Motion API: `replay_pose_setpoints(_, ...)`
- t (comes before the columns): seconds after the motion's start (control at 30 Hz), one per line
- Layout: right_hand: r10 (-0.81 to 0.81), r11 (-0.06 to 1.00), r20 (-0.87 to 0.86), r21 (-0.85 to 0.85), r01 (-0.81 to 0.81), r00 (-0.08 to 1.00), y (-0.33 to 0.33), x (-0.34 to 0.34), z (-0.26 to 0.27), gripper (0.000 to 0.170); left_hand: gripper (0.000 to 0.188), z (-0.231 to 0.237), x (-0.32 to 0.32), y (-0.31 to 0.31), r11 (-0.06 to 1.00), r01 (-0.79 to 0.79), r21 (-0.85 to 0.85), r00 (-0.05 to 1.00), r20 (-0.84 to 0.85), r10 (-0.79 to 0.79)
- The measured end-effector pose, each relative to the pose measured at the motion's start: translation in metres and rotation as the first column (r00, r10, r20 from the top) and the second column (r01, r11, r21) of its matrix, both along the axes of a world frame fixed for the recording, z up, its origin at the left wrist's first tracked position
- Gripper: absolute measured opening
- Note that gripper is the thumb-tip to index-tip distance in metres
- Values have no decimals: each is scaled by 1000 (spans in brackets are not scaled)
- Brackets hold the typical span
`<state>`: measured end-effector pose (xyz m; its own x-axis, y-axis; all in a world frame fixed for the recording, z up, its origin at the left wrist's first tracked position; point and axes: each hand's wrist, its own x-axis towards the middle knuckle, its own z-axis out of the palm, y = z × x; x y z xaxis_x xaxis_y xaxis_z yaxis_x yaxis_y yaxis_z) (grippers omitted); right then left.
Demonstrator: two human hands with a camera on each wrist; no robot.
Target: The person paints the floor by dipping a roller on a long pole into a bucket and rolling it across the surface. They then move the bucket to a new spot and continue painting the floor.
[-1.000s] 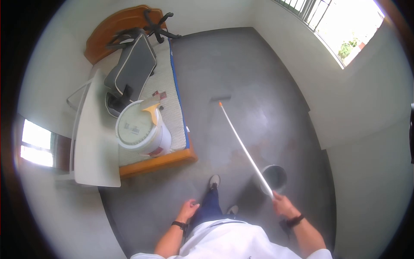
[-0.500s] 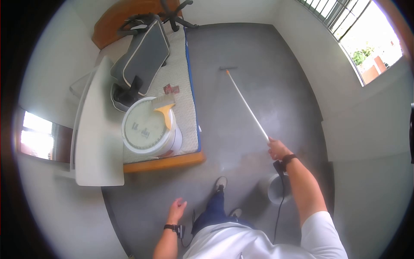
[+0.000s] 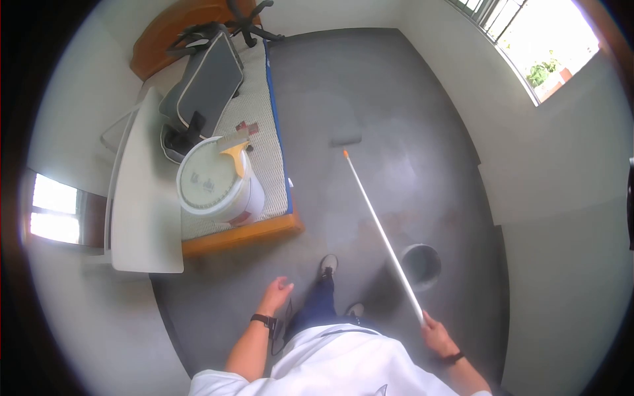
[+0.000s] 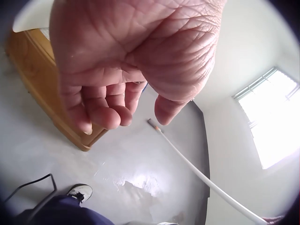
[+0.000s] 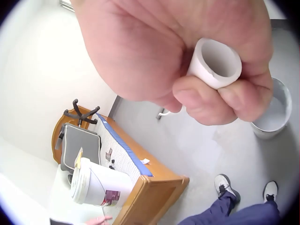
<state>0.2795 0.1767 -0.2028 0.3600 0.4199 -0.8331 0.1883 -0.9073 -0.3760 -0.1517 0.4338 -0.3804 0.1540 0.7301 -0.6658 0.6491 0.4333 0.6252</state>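
My right hand (image 3: 441,335) grips a long white pole (image 3: 383,234) close to its end. Its fingers (image 5: 204,98) wrap round the hollow open tip in the right wrist view. At the far end of the pole, past an orange tip, a grey paint roller (image 3: 347,140) lies on the grey floor. My left hand (image 3: 274,295) hangs beside my leg with loosely curled fingers and holds nothing. In the left wrist view its thumb (image 4: 169,108) stands apart from the fingers.
A bucket (image 3: 421,266) stands on the floor near my right hand. To the left is a bed frame (image 3: 244,236) carrying a lidded white tub (image 3: 244,198), a yellow-handled scraper (image 3: 234,157) and a grey chair (image 3: 210,82). A white table (image 3: 146,218) stands beside it.
My right hand first moved forward and the roller slid away across the floor. Since then the hand has drawn back and the roller has come nearer. My left hand stays idle at my side.
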Motion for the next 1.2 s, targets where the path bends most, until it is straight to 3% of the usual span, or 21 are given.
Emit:
replay_pose_setpoints(0.1,93,991,62,-105,-86,994,-78,-14,38,55,51,12,25,-24,993,103,55,995,-4,-102)
replay_pose_setpoints(0.2,19,998,28,-64,-17,999,-157,-15,50,55,50,38,48,-53,985,170,35,985,16,-170)
replay_pose_setpoints(0.27,-60,997,-40,43,61,997,-206,-8,50,55,49,32,55,-77,986,162,27,986,38,-163)
replay_pose_setpoints(0.37,48,998,8,-43,-48,999,-226,3,63,55,49,37,57,-115,991,130,-14,990,59,-129)
replay_pose_setpoints(0.47,208,974,68,-109,-200,976,-202,17,51,54,50,22,49,-139,993,117,-21,992,49,-116)
replay_pose_setpoints(0.5,216,972,69,-108,-208,974,-189,20,43,54,50,16,46,-147,992,128,-12,991,34,-127)
replay_pose_setpoints(0.53,104,993,-15,-53,-105,994,-175,22,32,54,50,20,45,-152,993,117,-12,993,33,-117)
replay_pose_setpoints(0.57,-3,1000,-105,-10,2,994,-158,24,26,54,51,30,50,-155,995,100,2,992,80,-99)
replay_pose_setpoints(0.63,42,993,-155,113,-24,987,-109,20,26,58,51,60,65,-153,997,72,17,989,125,-73)
replay_pose_setpoints(0.77,130,977,-221,195,-87,966,-19,1,49,54,54,132,120,-123,943,316,99,939,112,-326)
replay_pose_setpoints(0.8,64,965,-394,258,44,917,-4,-3,47,50,57,148,135,-120,901,404,157,896,128,-425)
replay_pose_setpoints(0.83,14,939,-557,292,180,830,11,-6,48,47,57,159,149,-119,906,393,159,899,139,-415)
replay_pose_setpoints(0.87,20,942,-549,292,169,836,24,-8,51,47,60,168,163,-119,822,463,332,825,178,-537)
replay_pose_setpoints(0.9,48,935,-654,295,196,755,38,-10,54,44,64,177,177,-117,703,502,504,733,185,-655)
replay_pose_setpoints(0.93,78,930,-748,293,223,659,52,-13,57,41,64,188,191,-115,704,495,509,735,187,-652)
replay_pose_setpoints(0.97,82,932,-748,292,216,659,64,-19,64,41,64,201,206,-117,943,311,116,715,625,-313)
replay_pose_setpoints(1.0,84,938,-728,288,192,681,74,-28,77,43,64,207,215,-119,907,207,-368,569,799,194)
replay_pose_setpoints(1.03,88,942,-709,287,173,700,78,-30,86,45,62,206,218,-118,828,186,-528,465,790,399)
replay_pose_setpoints(1.07,95,942,-714,291,170,694,80,-25,89,45,62,205,222,-122,832,178,-525,469,789,397)
replay_pose_setpoints(1.13,387,913,-598,355,-201,702,81,-12,91,39,62,194,230,-136,875,-29,-484,469,766,439)
replay_pose_setpoints(1.2,438,896,-605,348,-274,665,75,4,82,38,62,168,234,-149,913,-123,-388,527,754,392)
